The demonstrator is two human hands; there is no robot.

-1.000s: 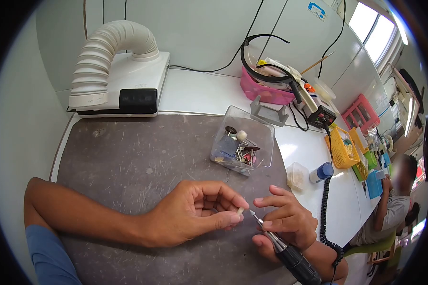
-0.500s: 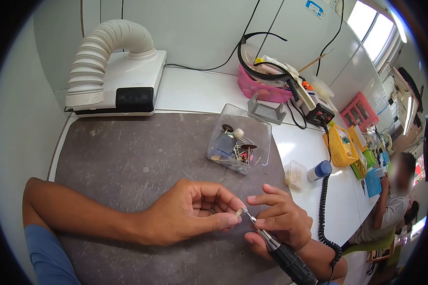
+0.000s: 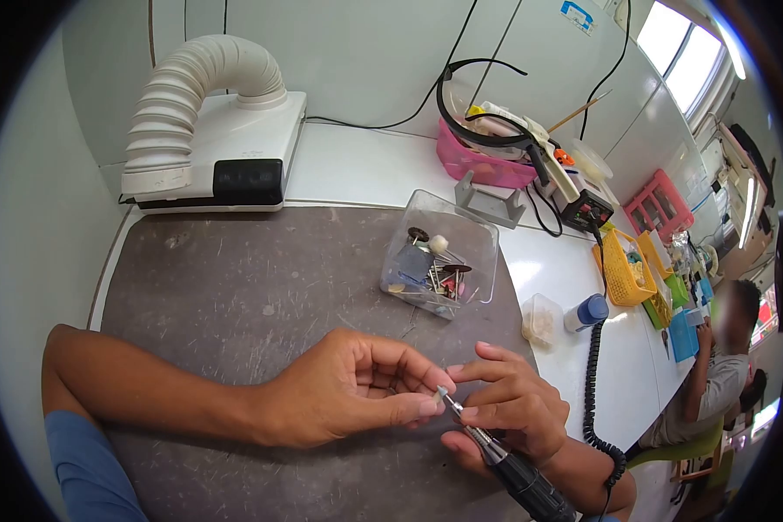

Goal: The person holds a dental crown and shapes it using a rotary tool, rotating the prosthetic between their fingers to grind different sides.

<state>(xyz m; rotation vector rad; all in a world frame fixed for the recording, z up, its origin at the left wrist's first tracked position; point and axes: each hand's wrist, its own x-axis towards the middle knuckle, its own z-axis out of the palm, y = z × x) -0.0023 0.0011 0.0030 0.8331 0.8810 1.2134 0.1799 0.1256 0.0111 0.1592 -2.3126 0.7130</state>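
Between thumb and fingertips, my left hand (image 3: pixel 357 389) pinches a small pale piece (image 3: pixel 438 398), mostly covered by the fingers and the tool tip. My right hand (image 3: pixel 518 404) grips a rotary handpiece (image 3: pixel 518 474) with a black body and silver nose. Its small grey bit (image 3: pixel 444 392) overlaps the pale piece, right at my left fingertips. Both hands are over the scratched grey-brown mat (image 3: pixel 235 287). Beyond them stands a clear plastic box (image 3: pixel 439 252) holding several mounted discs and burs.
A white machine with a ribbed hose (image 3: pixel 161 113) stands back left. A pink basket (image 3: pixel 483 161), control box (image 3: pixel 583 209), small clear container (image 3: pixel 542 322) and blue-capped bottle (image 3: pixel 586 313) are to the right. The coiled cord (image 3: pixel 590 391) hangs beside my right arm. A person (image 3: pixel 713 383) sits far right.
The handpiece and my right hand have shifted slightly left and up. Its bit now covers more of the pale piece, which shows less between my left fingers.
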